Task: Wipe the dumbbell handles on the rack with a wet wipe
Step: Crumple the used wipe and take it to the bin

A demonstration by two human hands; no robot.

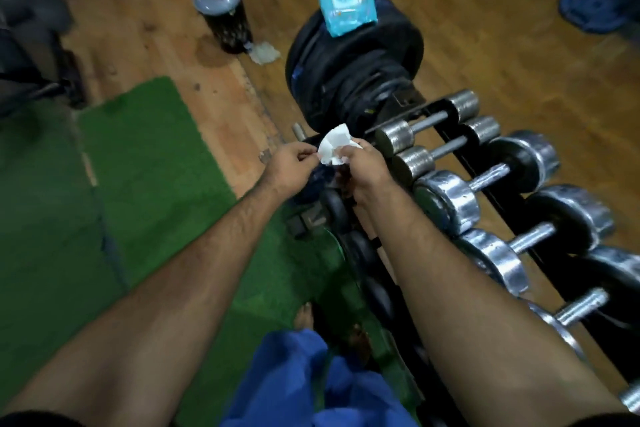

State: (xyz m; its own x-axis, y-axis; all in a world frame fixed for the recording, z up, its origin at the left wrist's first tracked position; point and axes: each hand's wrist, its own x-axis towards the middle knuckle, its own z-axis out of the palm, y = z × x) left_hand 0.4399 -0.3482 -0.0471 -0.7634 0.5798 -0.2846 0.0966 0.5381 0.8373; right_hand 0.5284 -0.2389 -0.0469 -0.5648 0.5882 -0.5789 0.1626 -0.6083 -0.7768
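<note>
both hands, left hand and right hand, pinching crumpled white wet wipe, beside chrome round-ended dumbbells

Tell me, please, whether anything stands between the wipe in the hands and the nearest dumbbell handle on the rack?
Nothing visible does. Both hands, left hand and right hand, pinch the wet wipe just left of the rack; the nearest dumbbell handle lies bare, with open space between.
</note>
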